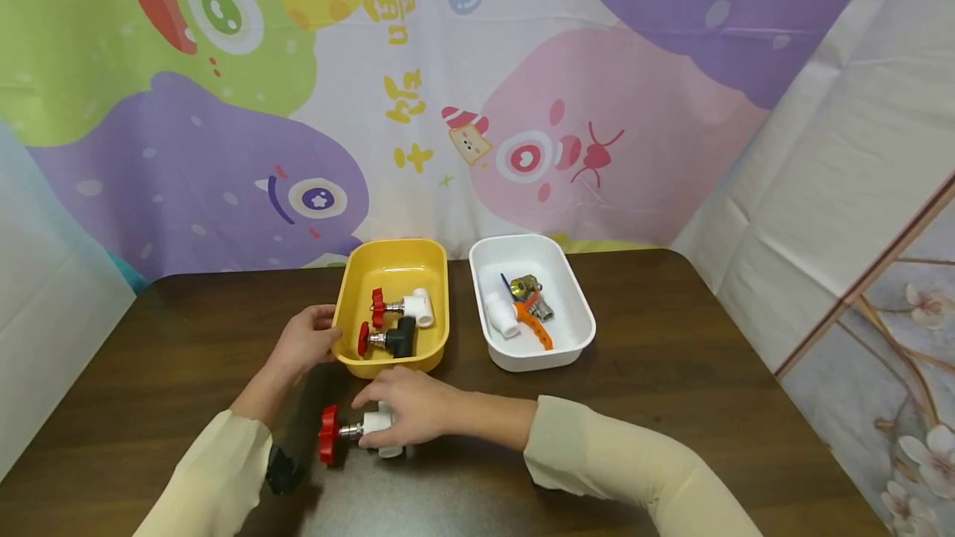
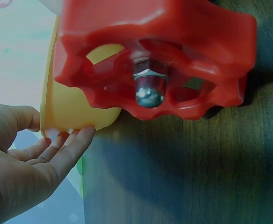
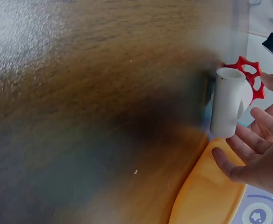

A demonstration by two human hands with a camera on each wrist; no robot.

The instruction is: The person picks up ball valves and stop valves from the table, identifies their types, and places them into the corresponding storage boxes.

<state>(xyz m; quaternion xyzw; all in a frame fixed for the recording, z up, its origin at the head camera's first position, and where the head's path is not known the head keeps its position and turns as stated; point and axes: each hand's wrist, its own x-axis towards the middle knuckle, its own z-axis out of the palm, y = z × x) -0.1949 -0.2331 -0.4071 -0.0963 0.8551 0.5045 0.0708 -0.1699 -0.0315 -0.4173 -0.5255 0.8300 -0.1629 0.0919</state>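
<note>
A white valve with a red handwheel lies on its side on the dark wooden counter, near the front edge and just in front of the yellow tray, its handwheel pointing toward the counter's left edge. The right hand rests over the valve's white body, fingers loosely spread around it; the right wrist view shows the fingers straight and relaxed beside the white pipe end rather than clamped on it. The left hand lies against the left wall of the yellow tray, fingers extended, with the fingertips touching the tray's outer corner, as the left wrist view shows; it holds nothing. Inside the yellow tray lie two more valves side by side: a white-bodied valve toward the back and a black-bodied valve toward the front, each with a red handwheel facing left. Just to the right of the yellow tray, apart from it, stands a white tray holding a white fitting and a brass ball valve with an orange lever. Both trays sit near the back edge of the counter, at its middle. A cartoon-printed curtain hangs behind the counter.
</note>
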